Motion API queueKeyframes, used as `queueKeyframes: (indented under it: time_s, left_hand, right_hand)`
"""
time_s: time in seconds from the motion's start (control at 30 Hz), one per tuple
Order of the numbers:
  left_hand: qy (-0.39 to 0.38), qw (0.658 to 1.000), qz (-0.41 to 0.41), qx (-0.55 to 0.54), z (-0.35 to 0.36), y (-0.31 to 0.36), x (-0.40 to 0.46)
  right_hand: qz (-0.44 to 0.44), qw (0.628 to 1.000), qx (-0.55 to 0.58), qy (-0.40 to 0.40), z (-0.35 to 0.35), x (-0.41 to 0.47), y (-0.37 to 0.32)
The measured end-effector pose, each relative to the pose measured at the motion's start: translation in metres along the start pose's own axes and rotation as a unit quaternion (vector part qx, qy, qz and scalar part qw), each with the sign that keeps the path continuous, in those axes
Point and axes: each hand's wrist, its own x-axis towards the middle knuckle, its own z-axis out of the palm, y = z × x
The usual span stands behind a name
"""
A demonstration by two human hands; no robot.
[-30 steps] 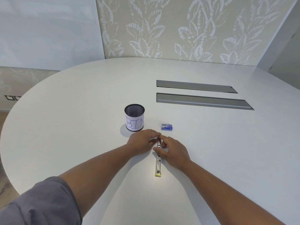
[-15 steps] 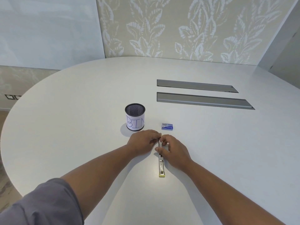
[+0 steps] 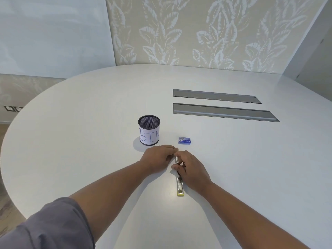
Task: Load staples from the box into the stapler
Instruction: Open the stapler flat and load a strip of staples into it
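The stapler (image 3: pixel 179 184) lay flat on the white oval table (image 3: pixel 71 141), its length running toward the person and its yellow-tipped end nearest them. Its far end was covered by both hands, so how the two halves stood there could not be made out. The left hand (image 3: pixel 158 157) rested on the tabletop with its fingers curled in and pressed together at the stapler's far end; whether they actually pinched the metal was hidden. The right hand (image 3: pixel 192 169) lay over the stapler's middle, thumb and fingers closed around its narrow body.

The staple box (image 3: pixel 184 140), small and blue, sat just beyond the hands, apart from them, and looked shut; its print was too small to read. To its left stood a black mesh cup (image 3: pixel 149 130) with a paper label reading "BIN", the last letter cut off by the curve.

Bare tabletop lay on every side of the hands, widest to the right and left. Two long grey recessed slots (image 3: pixel 222 112) were set into the table well beyond the box. The table's curved edge ran along the left, and a grey sleeve (image 3: pixel 45 229) filled the lower left corner, cut off by the frame.
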Motion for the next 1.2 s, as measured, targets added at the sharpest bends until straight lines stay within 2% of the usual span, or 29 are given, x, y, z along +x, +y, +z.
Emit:
queueKeyframes:
  time_s: [0.2, 0.37, 0.5, 0.57, 0.7, 0.93, 1.2]
  left_hand:
    - [0.026, 1.000, -0.008, 0.001, 0.004, -0.002, -0.004]
    - [0.028, 0.999, -0.018, -0.010, 0.006, -0.004, -0.003]
    - [0.015, 0.999, -0.047, -0.022, 0.006, -0.004, -0.003]
    - [0.011, 0.994, -0.091, -0.057, 0.004, -0.003, -0.002]
    - [0.005, 0.970, -0.197, -0.144, -0.003, 0.002, 0.008]
    - [0.017, 0.915, -0.275, -0.295, -0.006, 0.008, 0.021]
    - [0.007, 0.888, -0.324, -0.326, -0.010, 0.017, 0.031]
  right_hand:
    - [0.033, 0.999, 0.003, 0.023, -0.003, -0.003, 0.001]
    - [0.023, 1.000, 0.003, 0.019, -0.001, -0.005, 0.003]
    - [0.023, 0.999, 0.006, 0.022, -0.001, -0.004, 0.004]
    - [0.023, 0.999, 0.005, 0.023, -0.001, -0.004, 0.004]
    - [0.032, 0.999, 0.015, 0.025, 0.000, -0.003, 0.005]
    - [0.033, 0.999, 0.018, 0.027, 0.002, -0.002, 0.006]
    - [0.035, 0.999, 0.013, 0.024, 0.001, -0.002, 0.006]
